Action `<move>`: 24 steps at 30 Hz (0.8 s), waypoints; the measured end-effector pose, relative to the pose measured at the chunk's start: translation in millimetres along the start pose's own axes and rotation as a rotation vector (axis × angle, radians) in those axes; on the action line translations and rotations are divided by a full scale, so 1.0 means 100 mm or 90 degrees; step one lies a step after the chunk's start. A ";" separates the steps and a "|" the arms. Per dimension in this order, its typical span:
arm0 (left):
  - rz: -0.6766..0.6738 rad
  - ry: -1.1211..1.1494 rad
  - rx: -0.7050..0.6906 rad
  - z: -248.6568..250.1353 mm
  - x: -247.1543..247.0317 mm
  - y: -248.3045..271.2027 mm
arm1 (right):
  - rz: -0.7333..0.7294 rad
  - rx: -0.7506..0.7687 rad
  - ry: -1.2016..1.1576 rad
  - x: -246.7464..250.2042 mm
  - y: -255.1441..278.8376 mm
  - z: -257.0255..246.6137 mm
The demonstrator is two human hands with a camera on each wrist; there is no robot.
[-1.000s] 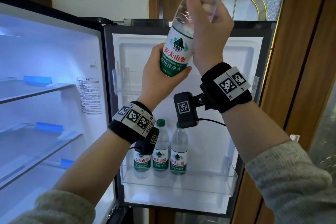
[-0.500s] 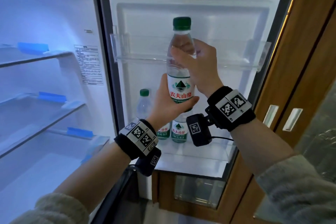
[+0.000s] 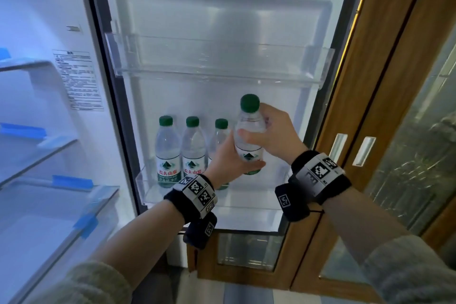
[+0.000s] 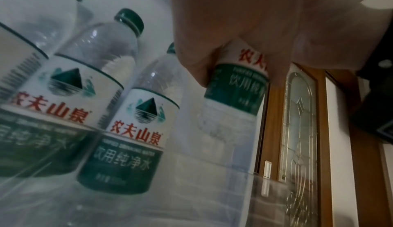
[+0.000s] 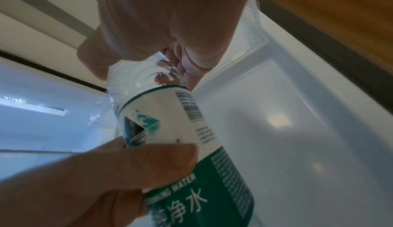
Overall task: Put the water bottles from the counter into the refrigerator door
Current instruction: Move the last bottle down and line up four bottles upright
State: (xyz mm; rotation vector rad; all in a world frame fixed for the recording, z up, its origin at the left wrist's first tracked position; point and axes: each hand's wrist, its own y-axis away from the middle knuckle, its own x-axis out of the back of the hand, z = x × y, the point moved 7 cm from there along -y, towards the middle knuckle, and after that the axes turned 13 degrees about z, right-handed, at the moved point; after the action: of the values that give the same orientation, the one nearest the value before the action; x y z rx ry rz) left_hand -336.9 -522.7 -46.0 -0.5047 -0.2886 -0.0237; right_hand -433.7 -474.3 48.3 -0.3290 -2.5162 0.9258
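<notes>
A clear water bottle (image 3: pixel 249 131) with a green cap and green-white label stands upright in both my hands, just right of three like bottles (image 3: pixel 193 148) standing in a row in the lower door bin (image 3: pixel 246 208). My left hand (image 3: pixel 228 157) wraps its lower label from the left, and its thumb (image 5: pixel 138 161) lies across the label. My right hand (image 3: pixel 272 131) grips the shoulder below the cap. In the left wrist view the held bottle (image 4: pixel 238 87) hangs beside the nearest standing bottle (image 4: pixel 142 129). Its base is hidden in the head view.
An upper clear door bin (image 3: pixel 217 73) runs across the door above the bottles. Fridge shelves (image 3: pixel 37 148) with blue tape are on the left. Wood-framed glass doors (image 3: pixel 385 131) stand close on the right, past the door's edge.
Both hands have lowered the bottle from in front of the upper door bin to the level of the lower bin, right of the standing bottles. The head view has tilted down.
</notes>
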 end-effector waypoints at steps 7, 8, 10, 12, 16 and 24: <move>0.022 -0.032 0.024 -0.11 -0.20 0.02 | 0.010 -0.089 -0.064 0.06 0.07 0.47; 0.022 -0.040 0.025 -0.12 -0.22 0.03 | 0.012 -0.098 -0.072 0.06 0.06 0.54; 0.017 -0.056 0.029 -0.17 -0.25 0.03 | 0.012 -0.112 -0.075 0.03 0.06 0.66; 0.019 -0.065 0.048 -0.24 -0.28 0.03 | 0.011 -0.132 -0.076 -0.01 0.07 0.77; 0.035 -0.103 0.067 -0.36 -0.30 0.06 | 0.018 -0.169 -0.093 -0.09 0.10 0.95; 0.017 -0.140 0.081 -0.48 -0.29 0.10 | 0.045 -0.255 -0.106 -0.22 0.17 1.27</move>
State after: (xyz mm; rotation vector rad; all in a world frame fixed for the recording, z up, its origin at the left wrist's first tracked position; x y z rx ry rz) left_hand -351.6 -538.5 -98.5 -0.3848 -0.4948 0.0758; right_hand -473.7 -540.6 -56.5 -0.4830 -2.8559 0.4817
